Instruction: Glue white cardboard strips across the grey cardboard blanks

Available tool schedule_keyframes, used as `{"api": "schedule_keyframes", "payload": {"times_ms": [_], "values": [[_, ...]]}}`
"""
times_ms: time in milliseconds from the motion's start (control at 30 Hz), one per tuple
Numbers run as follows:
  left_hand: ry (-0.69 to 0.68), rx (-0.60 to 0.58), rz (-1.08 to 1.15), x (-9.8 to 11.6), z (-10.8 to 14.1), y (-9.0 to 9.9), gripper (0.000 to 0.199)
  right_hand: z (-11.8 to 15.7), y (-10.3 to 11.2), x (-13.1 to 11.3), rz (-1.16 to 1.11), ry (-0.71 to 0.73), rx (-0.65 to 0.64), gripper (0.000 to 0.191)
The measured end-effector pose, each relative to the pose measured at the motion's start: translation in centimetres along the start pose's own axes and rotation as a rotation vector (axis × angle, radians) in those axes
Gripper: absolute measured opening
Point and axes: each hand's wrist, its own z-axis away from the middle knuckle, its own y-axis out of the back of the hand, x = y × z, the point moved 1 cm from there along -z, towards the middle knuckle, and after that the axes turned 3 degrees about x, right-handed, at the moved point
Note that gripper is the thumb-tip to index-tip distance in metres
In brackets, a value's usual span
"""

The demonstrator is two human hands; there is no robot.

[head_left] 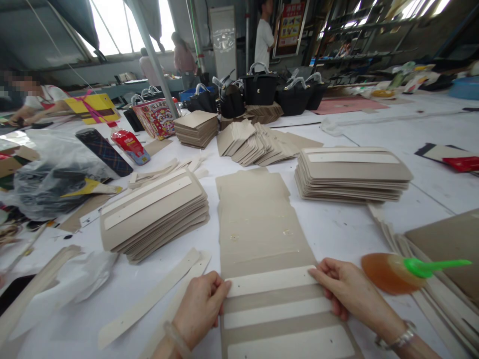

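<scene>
My left hand [198, 306] pinches the left end of a cream strip [275, 280], and my right hand [350, 294] pinches its right end. The strip lies straight across a row of overlapping grey-beige boards [258, 197]. Closer to me, two more cream strips [277, 313] cross the boards. Beyond my fingers, shiny glue-like marks [287, 232] show on the bare board. Loose strips [149, 299] rest left of my left hand. To the right of my right hand lies a bottle [391, 273] of amber liquid with a green nozzle, on its side.
Stacks of boards with strips stand at left [155, 214] and right [354, 174]. Farther back are fanned beige pieces [254, 142], black handbags [259, 92] and a red bottle [129, 143]. A plastic bag [56, 169] is at left. Other people are in the background.
</scene>
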Motion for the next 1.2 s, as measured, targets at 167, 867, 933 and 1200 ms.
{"api": "schedule_keyframes", "payload": {"times_ms": [167, 867, 933, 1200], "values": [[0.008, 0.017, 0.002, -0.1, -0.1, -0.1, 0.035, 0.0, 0.0, 0.2, -0.022, 0.004, -0.001, 0.033], [-0.030, 0.069, -0.126, 0.0, -0.3, -0.3, 0.035, 0.1, 0.0, -0.1, -0.048, -0.003, 0.001, 0.033], [-0.037, 0.072, -0.152, 0.0, -0.3, -0.3, 0.035, 0.1, 0.0, 0.0, -0.059, 0.006, 0.001, 0.033], [-0.102, 0.131, -0.378, 0.6, -0.1, -0.2, 0.031, 0.4, 0.0, -0.7, 0.027, 0.018, 0.040, 0.027]]}}
